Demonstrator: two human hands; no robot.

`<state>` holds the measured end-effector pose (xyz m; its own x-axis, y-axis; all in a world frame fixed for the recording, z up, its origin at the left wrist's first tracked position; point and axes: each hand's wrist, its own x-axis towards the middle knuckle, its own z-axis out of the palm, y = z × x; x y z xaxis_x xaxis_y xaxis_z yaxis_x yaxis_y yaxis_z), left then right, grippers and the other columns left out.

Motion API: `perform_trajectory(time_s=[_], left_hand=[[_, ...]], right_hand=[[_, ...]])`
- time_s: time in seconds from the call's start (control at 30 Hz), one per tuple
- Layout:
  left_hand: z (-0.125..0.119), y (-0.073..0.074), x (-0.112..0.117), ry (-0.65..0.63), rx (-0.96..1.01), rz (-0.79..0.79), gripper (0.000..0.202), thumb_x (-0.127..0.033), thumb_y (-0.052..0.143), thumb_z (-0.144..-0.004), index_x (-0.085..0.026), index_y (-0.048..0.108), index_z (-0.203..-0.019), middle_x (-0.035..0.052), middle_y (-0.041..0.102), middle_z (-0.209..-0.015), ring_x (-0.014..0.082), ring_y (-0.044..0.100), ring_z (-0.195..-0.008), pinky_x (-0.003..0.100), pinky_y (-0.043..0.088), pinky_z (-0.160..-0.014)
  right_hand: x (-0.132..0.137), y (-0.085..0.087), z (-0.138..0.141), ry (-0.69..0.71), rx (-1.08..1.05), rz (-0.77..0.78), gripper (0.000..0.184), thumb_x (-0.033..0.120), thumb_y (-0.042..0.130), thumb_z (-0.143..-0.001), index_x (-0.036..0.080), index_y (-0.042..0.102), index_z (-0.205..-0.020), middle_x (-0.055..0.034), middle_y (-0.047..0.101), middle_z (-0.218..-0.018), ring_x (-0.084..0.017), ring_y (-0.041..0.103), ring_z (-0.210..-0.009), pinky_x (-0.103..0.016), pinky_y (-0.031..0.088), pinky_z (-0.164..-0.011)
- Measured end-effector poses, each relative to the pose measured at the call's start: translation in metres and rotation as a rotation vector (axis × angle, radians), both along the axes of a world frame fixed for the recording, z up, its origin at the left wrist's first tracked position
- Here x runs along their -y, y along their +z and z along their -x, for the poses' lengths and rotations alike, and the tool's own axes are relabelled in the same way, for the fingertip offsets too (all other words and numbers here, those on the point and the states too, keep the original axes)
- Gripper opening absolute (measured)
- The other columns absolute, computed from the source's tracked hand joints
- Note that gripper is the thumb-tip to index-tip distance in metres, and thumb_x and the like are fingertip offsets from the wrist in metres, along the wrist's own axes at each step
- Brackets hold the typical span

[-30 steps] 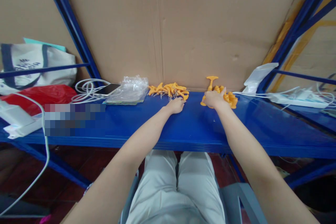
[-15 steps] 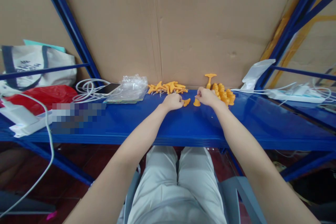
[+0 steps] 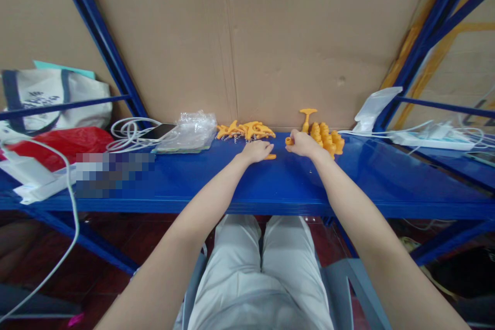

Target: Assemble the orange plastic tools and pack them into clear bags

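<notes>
The left hand (image 3: pixel 255 150) rests on the blue shelf (image 3: pixel 232 185), its grip curled over a flat orange part (image 3: pixel 271 156) whose tip pokes out beside the fingers. The right hand (image 3: pixel 303 143) pinches a small orange part (image 3: pixel 289 141) just above the shelf, near the left hand. Both parts look like light, stiff moulded plastic (small enough to slip), best taken by the fingertips at the edges. A loose pile of orange parts (image 3: pixel 247 129) lies behind the left hand, and a stacked row (image 3: pixel 328 136) sits beside the right hand.

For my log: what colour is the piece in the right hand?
The piece is orange; head view shows it.
</notes>
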<state>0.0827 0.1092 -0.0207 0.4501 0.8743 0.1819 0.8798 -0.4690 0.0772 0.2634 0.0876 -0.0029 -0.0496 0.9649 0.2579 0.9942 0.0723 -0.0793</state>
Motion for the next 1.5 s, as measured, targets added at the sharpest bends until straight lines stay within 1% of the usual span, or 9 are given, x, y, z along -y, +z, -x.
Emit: perform_trajectory(time_s=[0.13,0.23,0.4,0.47,0.53,0.67,1.03,1.23,1.5], left_hand=[[0.007,0.011,0.008,0.126,-0.059,0.104,0.029,-0.038,0.052,-0.093,-0.019,0.068,-0.109,0.0099,0.074,-0.115,0.0275,0.066,-0.112,0.037,0.05,-0.095],[0.011,0.013,0.011,0.191,-0.07,0.096,0.043,-0.038,0.058,-0.089,-0.017,0.06,-0.126,0.0146,0.067,-0.13,0.0296,0.062,-0.12,0.041,0.049,-0.1],[0.021,0.016,0.01,0.219,-0.164,0.102,0.05,-0.053,0.055,-0.09,-0.018,0.065,-0.124,0.0168,0.05,-0.15,0.0359,0.041,-0.141,0.047,0.041,-0.109],[0.027,0.019,0.01,0.24,-0.172,0.091,0.059,-0.056,0.06,-0.086,-0.019,0.061,-0.131,0.0171,0.049,-0.152,0.0359,0.043,-0.14,0.044,0.043,-0.108],[0.031,0.022,0.009,0.236,-0.173,0.129,0.061,-0.056,0.062,-0.083,-0.02,0.061,-0.132,0.0156,0.057,-0.145,0.033,0.054,-0.132,0.037,0.047,-0.102],[0.034,0.023,0.006,0.194,-0.206,0.187,0.042,-0.05,0.061,-0.086,-0.022,0.071,-0.115,0.0106,0.07,-0.128,0.0282,0.065,-0.116,0.03,0.051,-0.089],[0.035,0.02,0.001,0.164,-0.185,0.2,0.038,-0.042,0.058,-0.09,-0.017,0.069,-0.116,0.0112,0.076,-0.109,0.026,0.068,-0.11,0.028,0.05,-0.081],[0.034,0.02,0.002,0.159,-0.174,0.183,0.038,-0.038,0.058,-0.09,-0.017,0.066,-0.122,0.0121,0.073,-0.121,0.0257,0.068,-0.11,0.028,0.05,-0.082],[0.033,0.022,0.004,0.12,-0.125,0.222,0.031,-0.034,0.047,-0.095,-0.017,0.069,-0.108,0.008,0.077,-0.106,0.0217,0.07,-0.1,0.025,0.049,-0.079]], right_hand=[[-0.003,-0.003,-0.001,0.063,-0.044,-0.024,0.035,0.018,0.064,-0.084,0.018,0.062,-0.119,-0.0143,0.072,-0.118,-0.027,0.068,-0.107,-0.032,0.049,-0.084],[-0.007,-0.005,-0.001,0.106,-0.029,-0.022,0.034,0.014,0.063,-0.084,0.018,0.063,-0.118,-0.0125,0.071,-0.12,-0.025,0.067,-0.11,-0.03,0.048,-0.087],[-0.008,-0.007,0.001,0.118,0.036,0.019,0.031,0.007,0.061,-0.083,0.015,0.068,-0.112,-0.0134,0.071,-0.12,-0.024,0.066,-0.112,-0.028,0.047,-0.091],[-0.006,-0.007,0.003,0.129,0.084,0.025,0.031,0.004,0.058,-0.083,0.014,0.069,-0.111,-0.0142,0.071,-0.119,-0.024,0.065,-0.113,-0.029,0.047,-0.093],[-0.005,-0.007,0.005,0.14,0.142,0.019,0.031,0.002,0.056,-0.085,0.013,0.07,-0.11,-0.0152,0.07,-0.118,-0.026,0.064,-0.114,-0.031,0.047,-0.094],[-0.001,-0.007,0.009,0.15,0.225,0.011,0.031,0.003,0.05,-0.089,0.012,0.07,-0.112,-0.0185,0.068,-0.118,-0.029,0.061,-0.117,-0.035,0.047,-0.094],[0.002,-0.007,0.008,0.13,0.238,0.06,0.033,0.004,0.051,-0.091,0.012,0.066,-0.118,-0.0176,0.066,-0.122,-0.028,0.063,-0.117,-0.034,0.047,-0.093],[-0.002,-0.01,0.011,0.204,0.165,0.066,0.03,0.009,0.058,-0.091,0.018,0.067,-0.118,-0.0123,0.066,-0.123,-0.025,0.064,-0.115,-0.03,0.047,-0.091],[-0.009,-0.012,0.003,0.151,0.083,0.015,0.027,0.007,0.062,-0.089,0.016,0.067,-0.114,-0.0144,0.066,-0.122,-0.025,0.066,-0.112,-0.031,0.047,-0.091]])
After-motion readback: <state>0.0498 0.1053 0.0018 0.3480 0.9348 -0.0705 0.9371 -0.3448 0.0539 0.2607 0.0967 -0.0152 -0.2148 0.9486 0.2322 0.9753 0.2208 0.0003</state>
